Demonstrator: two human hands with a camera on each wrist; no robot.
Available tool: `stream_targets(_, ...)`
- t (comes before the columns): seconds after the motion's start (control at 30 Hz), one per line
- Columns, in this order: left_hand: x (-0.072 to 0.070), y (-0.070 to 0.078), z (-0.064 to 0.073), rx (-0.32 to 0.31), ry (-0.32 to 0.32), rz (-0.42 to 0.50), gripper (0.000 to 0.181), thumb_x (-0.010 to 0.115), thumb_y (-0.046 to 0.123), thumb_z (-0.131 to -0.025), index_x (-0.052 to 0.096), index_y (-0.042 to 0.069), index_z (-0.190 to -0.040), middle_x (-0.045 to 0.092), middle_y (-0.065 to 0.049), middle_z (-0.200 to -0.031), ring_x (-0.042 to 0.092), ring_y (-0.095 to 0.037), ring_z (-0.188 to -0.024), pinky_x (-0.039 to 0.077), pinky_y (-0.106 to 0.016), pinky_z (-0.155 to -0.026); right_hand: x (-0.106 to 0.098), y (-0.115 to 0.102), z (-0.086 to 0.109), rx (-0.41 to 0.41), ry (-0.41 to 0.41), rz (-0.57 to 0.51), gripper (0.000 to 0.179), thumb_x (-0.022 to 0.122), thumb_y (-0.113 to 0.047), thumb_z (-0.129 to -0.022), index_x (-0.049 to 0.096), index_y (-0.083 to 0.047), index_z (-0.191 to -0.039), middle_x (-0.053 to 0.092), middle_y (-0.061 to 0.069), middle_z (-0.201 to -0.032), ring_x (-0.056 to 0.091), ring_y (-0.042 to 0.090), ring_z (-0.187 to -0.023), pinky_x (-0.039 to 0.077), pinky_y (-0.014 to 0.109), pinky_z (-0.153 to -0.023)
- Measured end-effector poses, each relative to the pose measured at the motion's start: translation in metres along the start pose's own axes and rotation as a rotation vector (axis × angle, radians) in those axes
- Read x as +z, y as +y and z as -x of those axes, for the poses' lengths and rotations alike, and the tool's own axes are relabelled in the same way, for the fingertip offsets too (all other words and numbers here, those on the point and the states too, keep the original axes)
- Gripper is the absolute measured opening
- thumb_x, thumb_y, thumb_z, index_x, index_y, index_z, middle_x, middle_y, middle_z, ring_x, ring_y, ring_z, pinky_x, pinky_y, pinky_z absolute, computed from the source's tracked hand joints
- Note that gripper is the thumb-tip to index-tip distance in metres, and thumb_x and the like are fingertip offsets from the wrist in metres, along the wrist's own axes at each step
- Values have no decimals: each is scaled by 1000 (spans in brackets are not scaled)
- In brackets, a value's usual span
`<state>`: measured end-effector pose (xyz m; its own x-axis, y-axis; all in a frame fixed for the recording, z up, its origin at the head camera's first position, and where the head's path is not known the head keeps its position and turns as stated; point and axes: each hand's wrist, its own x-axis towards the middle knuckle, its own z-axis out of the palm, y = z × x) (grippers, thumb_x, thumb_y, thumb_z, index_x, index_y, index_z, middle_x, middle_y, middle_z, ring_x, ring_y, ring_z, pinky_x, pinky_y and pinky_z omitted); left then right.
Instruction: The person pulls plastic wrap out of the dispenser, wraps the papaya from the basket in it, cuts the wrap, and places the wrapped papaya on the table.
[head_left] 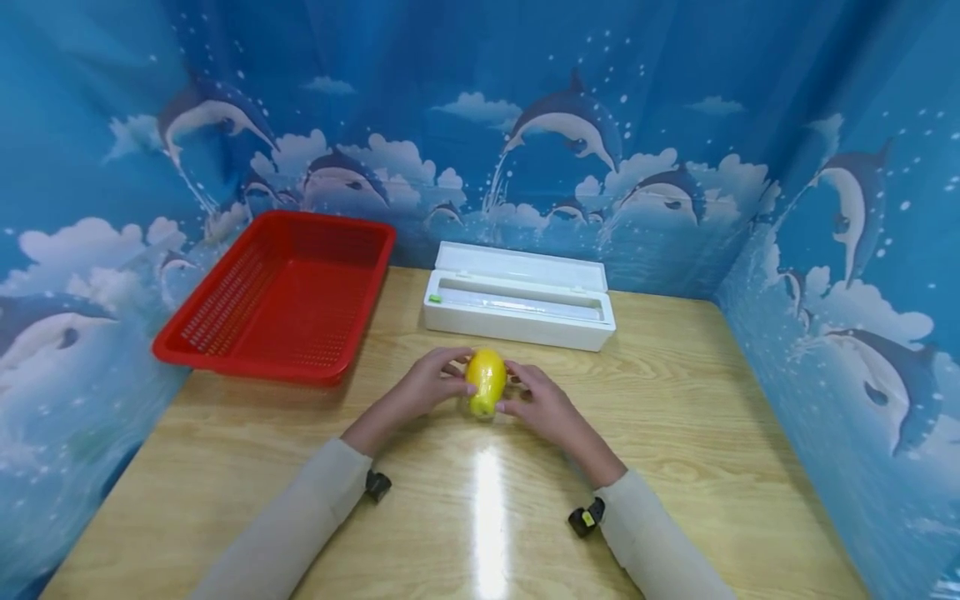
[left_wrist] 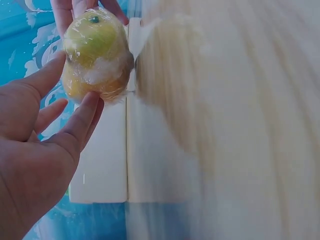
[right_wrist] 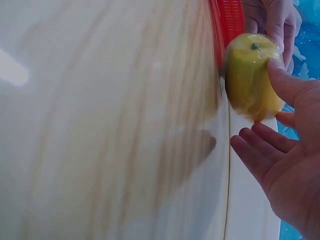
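Observation:
A yellow fruit (head_left: 487,377), mango-like in shape and greenish at one end, is held between both hands above the middle of the table. Clear, wrinkled plastic film wraps it, as the left wrist view shows on the fruit (left_wrist: 95,55). My left hand (head_left: 433,382) grips its left side with thumb and fingertips. From the right, my right hand (head_left: 542,400) holds it with the thumb on its near end; in the right wrist view several fingers of this hand (right_wrist: 290,150) spread beside the fruit. Whether the fruit touches the table cannot be told.
Behind the hands stands a long white box (head_left: 517,325), its lid (head_left: 521,265) raised, with a film roll (head_left: 517,303) inside. A red perforated basket (head_left: 341,354) is at the back left. Dolphin-print curtains (head_left: 480,142) border the wooden table (head_left: 675,433).

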<state>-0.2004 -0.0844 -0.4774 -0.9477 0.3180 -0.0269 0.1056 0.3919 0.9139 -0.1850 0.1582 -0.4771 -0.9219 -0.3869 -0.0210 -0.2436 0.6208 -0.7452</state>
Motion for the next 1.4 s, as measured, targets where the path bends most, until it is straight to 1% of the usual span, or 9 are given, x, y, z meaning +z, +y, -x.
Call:
stream_targets(0.07, 3, 0, -3, 9, -10, 20, 64, 81, 16, -86, 54, 13, -144, 57, -14, -138, 66, -30, -112, 60, -36, -86, -2, 1, 1, -3, 23, -8, 74, 77, -37, -88, 44, -24, -153, 49, 6, -146, 54, 25, -129, 52, 44, -104)
stream_targets(0.23, 10, 1, -12, -10, -64, 84, 67, 79, 13, -88, 50, 14, -148, 57, -17, -139, 65, -35, -119, 59, -39, -91, -9, 4, 2, 5, 55, -38, 68, 76, -34, -90, 47, -23, -150, 44, 6, -147, 53, 26, -130, 52, 43, -103)
stream_targets(0.4, 17, 2, -19, -20, -128, 87, 65, 74, 18, -92, 46, 19, -150, 54, -15, -146, 62, -35, -124, 57, -41, -96, -15, 9, 4, 17, 85, -77, 68, 77, -29, -90, 47, -20, -150, 39, 8, -151, 50, 30, -134, 50, 45, -106)
stream_targets(0.6, 22, -3, -18, -36, -170, 37, 63, 73, 21, -93, 47, 20, -150, 54, -13, -147, 61, -34, -126, 56, -44, -98, -11, 17, 6, 10, 23, -85, 74, 75, -30, -91, 39, -17, -155, 31, 8, -162, 42, 30, -143, 46, 44, -110)
stream_targets(0.83, 25, -1, -19, 24, -167, 13, 74, 81, 25, -86, 45, 17, -151, 39, -10, -157, 52, -32, -135, 51, -42, -105, -11, 19, 8, 15, 16, -53, 76, 76, -31, -90, 38, -23, -156, 34, 3, -161, 44, 26, -142, 47, 43, -110)
stream_targets(0.97, 27, 2, -21, 13, -183, -15, 76, 82, 25, -85, 45, 19, -151, 41, -7, -157, 51, -28, -136, 50, -39, -106, -12, 19, 8, 26, -2, -36, 77, 74, -34, -91, 36, -24, -157, 32, 3, -163, 46, 25, -141, 48, 41, -109)
stream_targets(1.17, 27, 4, -23, -39, -166, -53, 76, 82, 26, -85, 45, 21, -152, 43, -7, -155, 55, -29, -133, 52, -39, -104, -11, 18, 7, 40, -7, -9, 78, 73, -34, -92, 33, -20, -158, 29, 5, -165, 48, 27, -140, 49, 40, -107)
stream_targets(1.3, 27, 6, -25, -30, -170, -63, 76, 80, 26, -86, 44, 20, -152, 44, -9, -154, 55, -29, -133, 52, -39, -104, -14, 15, 6, 55, -3, 16, 79, 73, -34, -92, 33, -17, -158, 31, 5, -163, 50, 28, -139, 48, 40, -107)
stream_targets(1.4, 27, 7, -25, -3, -173, -50, 76, 80, 24, -87, 44, 17, -153, 44, -13, -154, 55, -31, -132, 52, -39, -104, -17, 12, 6, 63, 0, 38, 79, 73, -35, -92, 34, -17, -157, 33, 4, -162, 50, 27, -139, 48, 40, -108)
